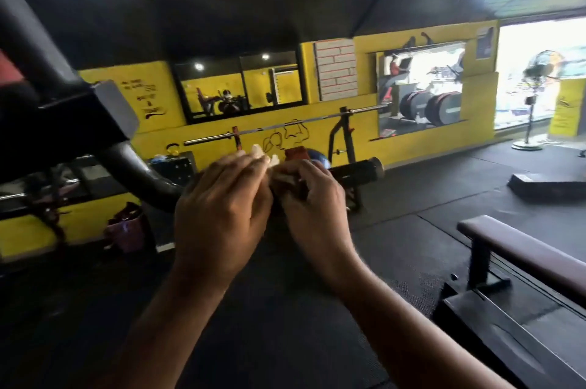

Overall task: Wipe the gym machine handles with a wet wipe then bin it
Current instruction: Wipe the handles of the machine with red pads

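Head view, and the white wet wipe (262,154) is right at centre, a crumpled pale tuft poking up just above the knuckles. The left hand (222,207) has its fingers curled in on it, pinching the tuft, though the fingertips are hidden behind the back of the hand. The right hand (314,204) is curled round a small reddish-brown packet (293,156), pressed close against the left. That reads as the wipe being drawn out or readied, but with this blur it's a judgement. Just behind both hands runs the black padded machine handle (355,172), a horizontal bar with a metal end cap out to the right, and the wipe looks clear of it. So the tally: wipe in hand, wiping not yet begun as far as this shows, binning all to come. Low left by the yellow wall (412,147) sits a dark purple-lined container (126,230), possibly the bin, too smeared to be sure. A padded brown bench (520,249) stands at right, with a steel barbell (317,119) racked beyond.
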